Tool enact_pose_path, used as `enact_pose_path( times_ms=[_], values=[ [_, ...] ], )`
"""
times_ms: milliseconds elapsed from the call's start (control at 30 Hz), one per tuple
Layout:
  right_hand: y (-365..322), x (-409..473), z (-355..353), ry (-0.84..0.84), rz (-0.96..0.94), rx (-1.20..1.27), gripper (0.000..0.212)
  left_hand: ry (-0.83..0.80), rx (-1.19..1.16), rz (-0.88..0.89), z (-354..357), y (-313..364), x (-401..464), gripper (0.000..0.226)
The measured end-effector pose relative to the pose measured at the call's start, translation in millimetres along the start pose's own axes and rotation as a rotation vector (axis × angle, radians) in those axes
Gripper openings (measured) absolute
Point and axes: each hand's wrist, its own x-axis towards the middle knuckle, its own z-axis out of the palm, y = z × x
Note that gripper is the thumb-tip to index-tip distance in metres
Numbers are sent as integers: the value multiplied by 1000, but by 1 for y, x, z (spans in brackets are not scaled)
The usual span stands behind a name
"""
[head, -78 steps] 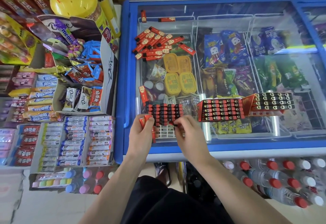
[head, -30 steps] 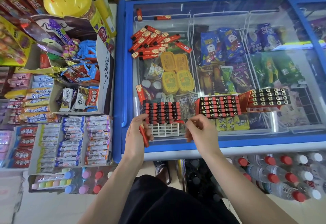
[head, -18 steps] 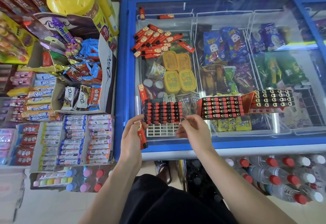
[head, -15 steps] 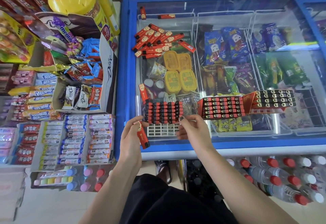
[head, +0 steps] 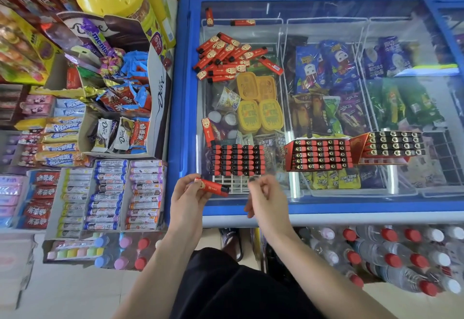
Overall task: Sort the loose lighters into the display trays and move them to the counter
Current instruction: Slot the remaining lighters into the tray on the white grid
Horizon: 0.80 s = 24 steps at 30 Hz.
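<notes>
Now the left hand [head: 187, 202] pinches a lighter [head: 211, 187] just before the tray [head: 236, 162] on the freezer [head: 326, 208], its long axis lying nearly level, black end pointing right and slightly down. Beside it, the right hand [head: 266, 199] hovers, fingers loosely curled and holding nothing.

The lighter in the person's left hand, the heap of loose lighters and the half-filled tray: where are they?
lighter [head: 212, 187]: head view, middle of its red body, held in the left hand [head: 187, 198].
heap of loose lighters [head: 226, 59]: head view, centre of the pile on the freezer lid.
half-filled tray [head: 229, 183]: head view, its empty white grid.
</notes>
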Motion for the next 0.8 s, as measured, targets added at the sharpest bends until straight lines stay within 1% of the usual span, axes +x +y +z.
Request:
enact_pose_path(
  times_ms=[67,133,233,300,433,500,533,600,700,767,800],
  values=[
    [1,-9,12,-111,-42,-25,9,-7,0,4,-3,-2,2,19],
    [3,-13,24,-158,-111,-69,17,-14,-1,2,-5,-4,3,17],
    [7,-10,34,-139,-190,-128,12,-38,5,12,-7,-4,3,17],
    [9,-6,35,-127,-266,-200,13,-49,51,33,-11,-5,4,17],
    [12,7,34,-77,-566,-499,11,-52,433,106,-17,-7,10,23],
    [12,12,35,-53,-670,-643,10,-81,489,116,-16,-4,11,22],
    [12,14,35,-45,-707,-701,10,-99,489,113,-15,-2,10,26],
    [10,17,38,-26,-765,-783,12,-134,474,92,-14,-1,9,39],
    [8,21,41,2,-809,-851,15,-181,491,114,-10,-2,8,27],
    [9,23,41,1,-812,-868,10,-219,518,131,-9,-3,8,35],
    [10,24,41,2,-808,-869,9,-235,539,136,-8,-4,7,36]
  ],
)
